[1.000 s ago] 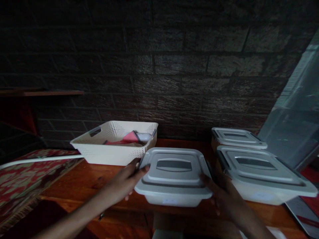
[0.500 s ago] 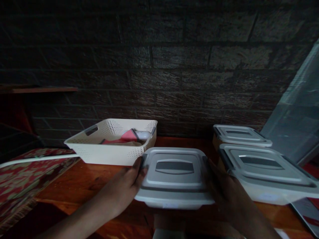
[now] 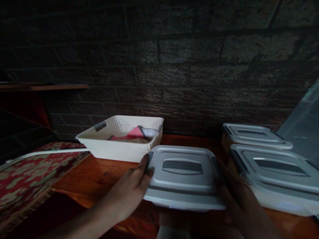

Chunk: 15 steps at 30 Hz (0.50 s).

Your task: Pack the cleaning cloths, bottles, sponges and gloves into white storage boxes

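Note:
A lidded plastic storage box (image 3: 183, 186) with a grey lid and a dark inset handle is between my hands, at the front of the wooden table. My left hand (image 3: 136, 182) is closed on its left side, thumb and fingers at the dark side clip. On the opposite side, my right hand (image 3: 235, 191) grips the box by its right clip; its fingertips are dim and partly hidden. The lid is on, so the contents do not show. Whether the box's base touches the table, I cannot tell.
Behind and left stands a cream perforated basket (image 3: 119, 149) holding a pink cloth and a whitish item. Two more lidded boxes, a near one (image 3: 281, 186) and a far one (image 3: 256, 134), stand right. A white tube (image 3: 50, 152) crosses the red patterned cloth (image 3: 27, 172). A dark brick wall (image 3: 159, 66) rises behind.
The view has turned a little to the left, so everything appears shifted right. Both hands keep their hold on the box, which stays in about the same place beside the basket.

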Tool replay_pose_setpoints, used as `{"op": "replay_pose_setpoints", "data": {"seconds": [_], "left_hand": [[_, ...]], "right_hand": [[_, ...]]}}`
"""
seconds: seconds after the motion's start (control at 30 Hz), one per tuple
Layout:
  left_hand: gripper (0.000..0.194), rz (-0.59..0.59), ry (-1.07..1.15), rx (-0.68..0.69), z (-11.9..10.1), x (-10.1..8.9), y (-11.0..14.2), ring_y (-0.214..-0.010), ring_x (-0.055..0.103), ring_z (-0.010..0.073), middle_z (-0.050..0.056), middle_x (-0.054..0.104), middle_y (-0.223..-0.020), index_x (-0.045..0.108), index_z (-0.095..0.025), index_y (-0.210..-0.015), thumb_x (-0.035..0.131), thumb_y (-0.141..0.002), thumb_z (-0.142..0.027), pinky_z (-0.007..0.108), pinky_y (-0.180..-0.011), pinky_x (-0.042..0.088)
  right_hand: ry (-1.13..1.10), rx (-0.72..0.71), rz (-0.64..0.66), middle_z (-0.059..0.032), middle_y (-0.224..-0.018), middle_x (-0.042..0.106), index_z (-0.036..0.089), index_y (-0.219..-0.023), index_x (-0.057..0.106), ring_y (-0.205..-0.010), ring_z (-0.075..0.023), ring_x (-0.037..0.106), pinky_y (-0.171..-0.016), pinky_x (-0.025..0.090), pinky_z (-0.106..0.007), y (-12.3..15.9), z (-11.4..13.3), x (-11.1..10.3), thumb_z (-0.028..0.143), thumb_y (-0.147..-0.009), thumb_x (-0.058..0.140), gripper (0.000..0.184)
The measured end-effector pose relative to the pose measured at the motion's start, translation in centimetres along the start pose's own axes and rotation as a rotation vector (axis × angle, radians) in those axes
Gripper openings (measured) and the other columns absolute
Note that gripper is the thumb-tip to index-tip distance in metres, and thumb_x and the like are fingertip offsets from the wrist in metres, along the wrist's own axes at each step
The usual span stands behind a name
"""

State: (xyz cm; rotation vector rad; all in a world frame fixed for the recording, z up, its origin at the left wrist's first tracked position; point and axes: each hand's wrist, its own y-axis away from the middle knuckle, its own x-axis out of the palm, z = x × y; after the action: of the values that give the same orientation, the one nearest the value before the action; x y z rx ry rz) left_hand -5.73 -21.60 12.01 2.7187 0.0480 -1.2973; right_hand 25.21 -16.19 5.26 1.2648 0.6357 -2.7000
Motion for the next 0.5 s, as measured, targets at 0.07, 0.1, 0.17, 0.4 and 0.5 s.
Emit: {"op": "replay_pose_setpoints", "data": {"seconds": [0.07, 0.1, 0.17, 0.4, 0.5], "left_hand": [[0.06, 0.006, -0.035, -0.002, 0.08, 0.05, -0.09, -0.09, 0.071, 0.0292, 0.012, 0.076, -0.097, 0.032, -0.013, -0.156, 0.03, -0.103, -0.042, 0.036, -0.076, 0.05], [0.06, 0.001, -0.055, 0.002, 0.12, 0.04, -0.1, -0.094, 0.071, 0.0303, 0.013, 0.076, -0.102, 0.032, -0.013, -0.156, 0.029, -0.103, -0.042, 0.037, -0.078, 0.05], [0.062, -0.004, -0.077, 0.011, 0.16, 0.0, -0.06, -0.099, 0.07, 0.0319, 0.015, 0.075, -0.11, 0.029, -0.013, -0.158, 0.028, -0.103, -0.042, 0.039, -0.081, 0.05], [0.067, 0.007, -0.097, 0.019, 0.03, 0.03, 0.01, -0.087, 0.072, 0.0294, 0.012, 0.076, -0.09, 0.022, -0.01, -0.161, 0.023, -0.103, -0.045, 0.036, -0.075, 0.05], [0.064, -0.025, -0.186, 0.042, 0.69, 0.32, -0.01, -0.091, 0.07, 0.0305, 0.015, 0.076, -0.096, 0.033, -0.01, -0.158, 0.024, -0.102, -0.04, 0.038, -0.079, 0.05]], "right_hand": [[0.007, -0.004, 0.002, -0.0122, -0.153, 0.05, 0.017, -0.159, 0.035, -0.147, -0.0314, 0.039, -0.117, 0.038, -0.051, -0.1, -0.15, 0.08, 0.034, -0.098, 0.044, 0.063], [0.009, -0.008, -0.002, -0.0125, -0.153, 0.051, 0.017, -0.159, 0.036, -0.147, -0.0317, 0.038, -0.118, 0.036, -0.052, -0.14, -0.18, 0.08, 0.034, -0.098, 0.043, 0.063], [0.007, -0.01, -0.011, -0.0126, -0.152, 0.051, 0.017, -0.158, 0.037, -0.148, -0.0323, 0.037, -0.119, 0.034, -0.053, -0.15, -0.19, 0.0, 0.034, -0.098, 0.044, 0.063], [-0.011, -0.009, 0.025, -0.0126, -0.153, 0.051, 0.016, -0.157, 0.039, -0.146, -0.0324, 0.041, -0.118, 0.037, -0.051, -0.19, -0.09, -0.46, 0.035, -0.097, 0.046, 0.063], [-0.007, 0.0, 0.024, -0.0141, -0.154, 0.048, 0.015, -0.158, 0.038, -0.146, -0.0333, 0.04, -0.117, 0.038, -0.053, -0.13, -0.24, -0.41, 0.036, -0.098, 0.044, 0.063]]}}
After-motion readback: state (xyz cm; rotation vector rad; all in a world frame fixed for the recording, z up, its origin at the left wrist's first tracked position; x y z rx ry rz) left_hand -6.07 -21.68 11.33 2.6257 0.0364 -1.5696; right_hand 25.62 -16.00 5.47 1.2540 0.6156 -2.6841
